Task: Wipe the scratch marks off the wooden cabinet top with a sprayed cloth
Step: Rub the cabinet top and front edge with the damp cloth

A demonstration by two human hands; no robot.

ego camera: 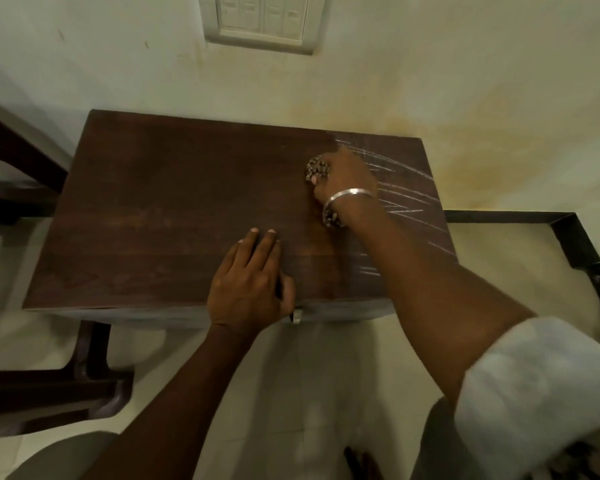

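The dark wooden cabinet top (160, 209) fills the middle of the view, against the wall. White scratch marks (409, 188) fan across its right end. My right hand (347, 178) presses a small patterned cloth (317, 169) onto the wood at the left edge of the marks; most of the cloth is hidden under the fingers. A silver bangle circles that wrist. My left hand (253, 282) lies flat on the front part of the top, fingers apart, thumb at the front edge, holding nothing.
A switch plate (262, 20) is on the stained wall above. A dark wooden chair (11, 174) stands left of the cabinet. A black metal frame (565, 230) runs along the right. A small metal latch (297, 315) hangs at the cabinet's front edge.
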